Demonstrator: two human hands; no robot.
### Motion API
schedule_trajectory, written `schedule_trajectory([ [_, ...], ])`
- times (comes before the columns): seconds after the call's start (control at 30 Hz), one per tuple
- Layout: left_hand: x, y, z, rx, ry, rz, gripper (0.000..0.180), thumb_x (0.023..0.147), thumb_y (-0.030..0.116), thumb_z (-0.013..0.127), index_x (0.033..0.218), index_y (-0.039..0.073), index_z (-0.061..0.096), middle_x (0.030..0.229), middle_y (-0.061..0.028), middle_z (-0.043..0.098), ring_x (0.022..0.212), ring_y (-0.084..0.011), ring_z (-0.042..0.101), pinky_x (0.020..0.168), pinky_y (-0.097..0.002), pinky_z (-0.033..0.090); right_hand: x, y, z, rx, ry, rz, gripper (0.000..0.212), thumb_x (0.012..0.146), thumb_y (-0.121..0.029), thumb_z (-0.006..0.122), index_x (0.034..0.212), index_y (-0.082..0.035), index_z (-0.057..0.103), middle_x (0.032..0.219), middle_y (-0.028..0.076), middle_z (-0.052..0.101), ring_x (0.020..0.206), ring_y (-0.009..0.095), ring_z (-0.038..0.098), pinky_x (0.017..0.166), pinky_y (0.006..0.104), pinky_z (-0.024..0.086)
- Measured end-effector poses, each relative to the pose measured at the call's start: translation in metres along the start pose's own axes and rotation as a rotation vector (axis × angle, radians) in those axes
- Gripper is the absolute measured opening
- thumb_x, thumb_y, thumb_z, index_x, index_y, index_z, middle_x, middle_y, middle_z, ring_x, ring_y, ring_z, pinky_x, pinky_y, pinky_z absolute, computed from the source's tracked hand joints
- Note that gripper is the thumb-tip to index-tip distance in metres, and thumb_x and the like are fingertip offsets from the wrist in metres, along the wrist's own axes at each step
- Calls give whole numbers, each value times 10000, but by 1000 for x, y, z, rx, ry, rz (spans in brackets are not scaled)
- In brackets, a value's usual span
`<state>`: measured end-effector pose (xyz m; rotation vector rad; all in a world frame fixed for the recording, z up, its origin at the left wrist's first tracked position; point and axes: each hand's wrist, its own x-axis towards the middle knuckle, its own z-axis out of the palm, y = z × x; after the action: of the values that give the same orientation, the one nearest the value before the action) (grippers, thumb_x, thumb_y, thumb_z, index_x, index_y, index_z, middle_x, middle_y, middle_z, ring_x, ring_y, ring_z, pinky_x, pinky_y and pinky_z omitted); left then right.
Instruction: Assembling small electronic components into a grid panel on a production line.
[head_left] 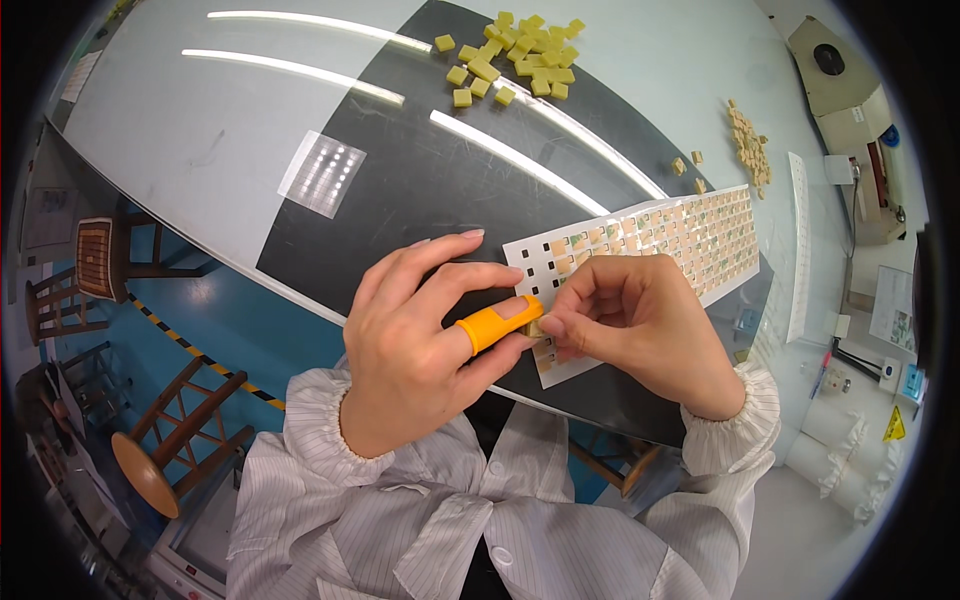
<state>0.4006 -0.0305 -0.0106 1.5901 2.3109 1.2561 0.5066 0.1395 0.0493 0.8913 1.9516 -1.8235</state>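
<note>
Both hands at the near bench [300, 150] edge: left hand [420, 340] (orange cot on one finger) and right hand [640, 330] with fingers pinched together on a small tan piece [537, 327] over the white grid sheet's [640, 250] near corner. Open dark mat beyond, loose tan blocks [515, 55] far off.

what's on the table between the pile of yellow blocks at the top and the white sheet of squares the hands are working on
In the head view, only bare dark mat with bright light streaks lies between the pile of yellow blocks and the white sheet; nothing rests on that stretch.
</note>
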Motion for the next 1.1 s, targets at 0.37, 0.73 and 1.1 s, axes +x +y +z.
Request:
schedule_trajectory([
  [0.37, 0, 0, 3, 16, 26, 6, 219, 630, 175, 800, 845, 166, 758, 1006, 40, 681, 1087, -236, 590, 885, -412, 460, 0, -1, 8, -163, 73, -38, 154, 854, -85, 718, 814, 3, 598, 746, 21, 650, 611, 50, 604, 544, 192, 491],
  [0.73, -1, 0, 1, 4, 5, 6, 227, 637, 157, 816, 855, 124, 758, 1017, 16, 689, 1098, -253, 593, 901, -407, 448, -9, 4, 3, -274, 61, -195, 132, 880, -74, 685, 853, 24, 601, 712, 22, 627, 597, 42, 575, 534, 179, 454],
  [1.1, -3, -2, 1, -22, -7, 8, 255, 646, 154, 831, 889, 108, 766, 1034, 4, 696, 1132, -261, 576, 936, -414, 430, -30, 22, -10, -666, 833, -384, 200, 838, -8, 706, 1033, -24, 660, 753, 18, 626, 605, 46, 532, 522, 193, 433],
])
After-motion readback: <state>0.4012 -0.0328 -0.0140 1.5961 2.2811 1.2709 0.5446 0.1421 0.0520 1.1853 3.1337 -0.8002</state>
